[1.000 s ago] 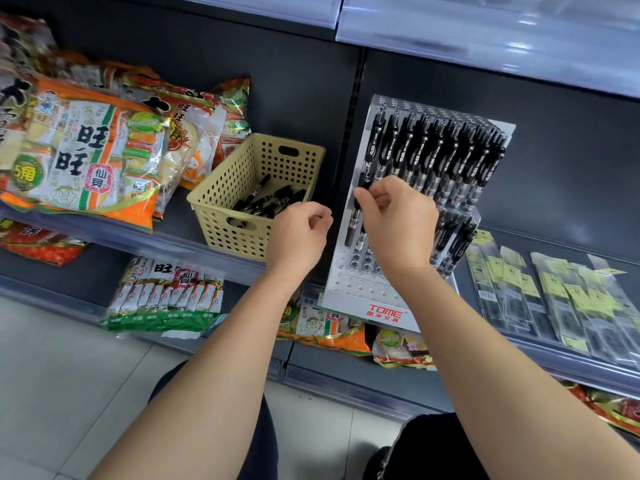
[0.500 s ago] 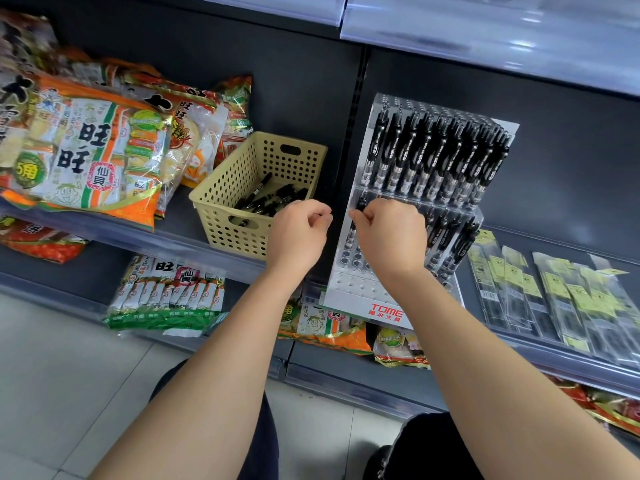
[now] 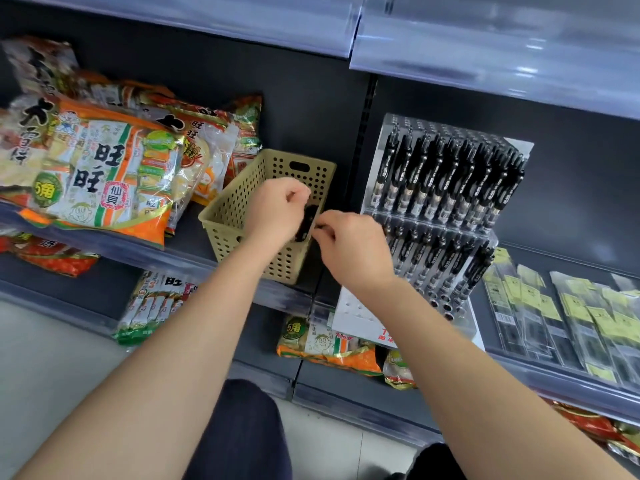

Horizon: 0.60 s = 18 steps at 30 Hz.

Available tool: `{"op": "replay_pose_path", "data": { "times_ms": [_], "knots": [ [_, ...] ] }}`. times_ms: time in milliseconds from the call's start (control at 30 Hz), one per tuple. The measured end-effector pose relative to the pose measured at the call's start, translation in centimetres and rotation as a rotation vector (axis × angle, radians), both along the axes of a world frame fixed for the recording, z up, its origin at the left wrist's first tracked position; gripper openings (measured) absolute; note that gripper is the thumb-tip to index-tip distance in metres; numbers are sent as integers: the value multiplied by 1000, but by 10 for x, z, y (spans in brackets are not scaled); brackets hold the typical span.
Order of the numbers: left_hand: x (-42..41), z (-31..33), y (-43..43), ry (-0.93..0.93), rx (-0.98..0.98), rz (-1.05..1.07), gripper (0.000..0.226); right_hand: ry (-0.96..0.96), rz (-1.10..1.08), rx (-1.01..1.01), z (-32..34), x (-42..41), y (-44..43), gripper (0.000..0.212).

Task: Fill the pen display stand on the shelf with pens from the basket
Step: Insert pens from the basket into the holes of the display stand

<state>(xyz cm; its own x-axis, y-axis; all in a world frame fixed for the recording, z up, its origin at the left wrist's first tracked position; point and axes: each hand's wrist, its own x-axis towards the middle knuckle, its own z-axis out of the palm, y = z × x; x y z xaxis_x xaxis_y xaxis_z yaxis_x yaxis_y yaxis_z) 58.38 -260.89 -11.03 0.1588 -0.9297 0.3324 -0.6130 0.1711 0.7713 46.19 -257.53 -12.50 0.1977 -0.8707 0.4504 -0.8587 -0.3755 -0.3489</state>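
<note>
The left hand (image 3: 277, 211) is hovering over the beige basket (image 3: 228, 216) on the shelf (image 3: 188, 233), its curled fingers gripping a dark bunch of pens (image 3: 306, 221). The right hand (image 3: 351, 247) is meeting that bunch with curled fingertips; blur is hiding whether they are pinching one. The display stand (image 3: 356, 315) is standing just right of the basket, carrying rows of racked pens (image 3: 446, 181).

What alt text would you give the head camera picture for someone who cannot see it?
Over a beige basket on a shop shelf, a person's left hand holds black pens while the right hand reaches for them with curled fingers. A mostly filled pen stand stands to the right, snack bags to the left.
</note>
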Motion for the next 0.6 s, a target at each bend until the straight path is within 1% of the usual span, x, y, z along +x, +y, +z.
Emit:
{"op": "replay_pose_path", "data": {
  "times_ms": [67,233,367,467,600],
  "knots": [
    [15,10,-18,-87,85,12,27,16,17,49,-5,10,-11,20],
    [25,13,-69,-487,376,-15,39,86,1,184,-14,24,-37,22],
    [22,-6,-99,-759,622,-162,30,117,-16,228,-15,26,-55,21],
    [19,-18,-118,-860,760,-232,33,92,-21,255,-11,25,-60,23],
    [9,-26,-129,-906,907,-260,51,106,-15,240,-8,24,-58,24]
  ]
}}
